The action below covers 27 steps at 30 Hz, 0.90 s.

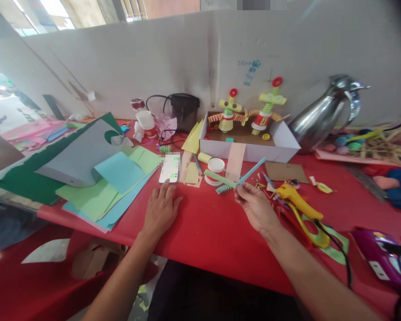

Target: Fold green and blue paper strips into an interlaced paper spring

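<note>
My right hand point(255, 206) pinches two paper strips point(235, 179), one green and one blue, that cross in a V above the red table point(207, 236). A short folded accordion piece point(223, 188) hangs at the green strip's lower end. My left hand point(160, 209) lies flat on the table with its fingers apart, fingertips just short of a phone point(169, 169) with a lit screen. A small white tub point(215, 169) stands behind the strips.
Coloured paper sheets point(110, 187) are stacked at the left. A white box point(250, 142) holds two paper-cup figures point(250, 111). A yellow glue gun point(296, 198) and scissors lie at the right, a metal jug point(324, 113) and a black bag point(184, 109) behind.
</note>
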Available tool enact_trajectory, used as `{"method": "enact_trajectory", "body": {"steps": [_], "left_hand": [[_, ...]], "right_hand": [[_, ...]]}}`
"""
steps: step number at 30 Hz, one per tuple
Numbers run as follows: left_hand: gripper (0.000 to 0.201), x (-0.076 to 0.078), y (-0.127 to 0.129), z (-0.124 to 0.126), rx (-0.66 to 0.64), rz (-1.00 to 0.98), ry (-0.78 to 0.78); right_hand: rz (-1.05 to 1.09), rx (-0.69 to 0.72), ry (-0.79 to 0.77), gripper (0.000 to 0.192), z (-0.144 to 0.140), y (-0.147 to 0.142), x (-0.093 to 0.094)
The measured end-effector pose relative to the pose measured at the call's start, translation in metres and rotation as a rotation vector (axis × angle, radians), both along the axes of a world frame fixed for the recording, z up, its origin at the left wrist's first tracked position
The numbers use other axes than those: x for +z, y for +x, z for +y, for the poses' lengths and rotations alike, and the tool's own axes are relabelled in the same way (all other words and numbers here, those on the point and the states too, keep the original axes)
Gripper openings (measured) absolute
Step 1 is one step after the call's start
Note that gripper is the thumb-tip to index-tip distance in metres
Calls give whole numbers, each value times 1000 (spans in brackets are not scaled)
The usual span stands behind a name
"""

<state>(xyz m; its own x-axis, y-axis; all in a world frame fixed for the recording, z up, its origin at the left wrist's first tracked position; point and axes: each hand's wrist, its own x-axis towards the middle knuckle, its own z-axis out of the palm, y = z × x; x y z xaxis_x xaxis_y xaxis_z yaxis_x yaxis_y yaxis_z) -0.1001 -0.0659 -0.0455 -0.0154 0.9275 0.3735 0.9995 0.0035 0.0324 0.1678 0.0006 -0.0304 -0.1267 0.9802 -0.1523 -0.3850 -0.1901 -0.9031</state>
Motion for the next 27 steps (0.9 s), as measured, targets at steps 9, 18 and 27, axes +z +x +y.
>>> {"method": "enact_trajectory", "body": {"steps": [9,18,27], "left_hand": [[39,-2,-1,0,2,18,11],[29,8,23,3,-237,-252,-34],[26,11,28,19,-182,-425,-2]], "right_hand": [[16,16,-9,29,0,0,-3],[-14,107,0,28,-2,-3,-5],[-14,130,-27,28,-2,0,-3]]}}
